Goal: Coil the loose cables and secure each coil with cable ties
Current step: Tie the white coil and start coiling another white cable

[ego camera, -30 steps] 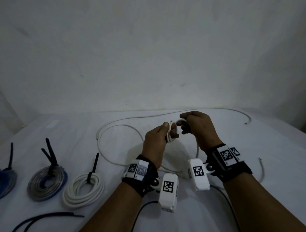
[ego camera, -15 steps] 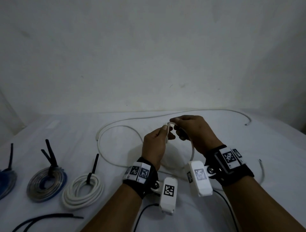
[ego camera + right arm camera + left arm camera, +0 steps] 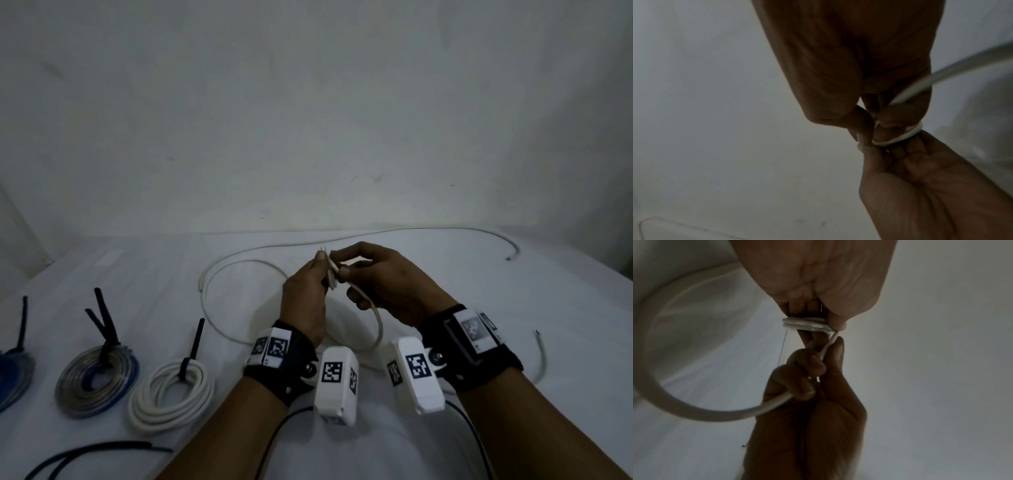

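A loose white cable (image 3: 239, 263) lies in wide loops on the white sheet. One end is wound into a small tight coil (image 3: 330, 275), held up between both hands. My left hand (image 3: 322, 270) pinches that coil (image 3: 805, 324) between thumb and fingers. My right hand (image 3: 342, 267) meets it from the right, its fingertips against the coil (image 3: 898, 138). The cable's running length (image 3: 694, 412) passes through the curled fingers of my right hand (image 3: 818, 356) and hangs in a loop (image 3: 378, 329) below.
Three tied coils lie at the left: white (image 3: 171, 394), clear-grey over blue (image 3: 96, 380), blue (image 3: 13, 373), each with a black tie sticking up. A dark cable (image 3: 96, 452) lies at the front left. A white cable end (image 3: 543, 356) curves at the right.
The small coil has turned from face-on to edge-on. My right hand has closed in on it, bringing the running cable round, and both hands sit closer together.
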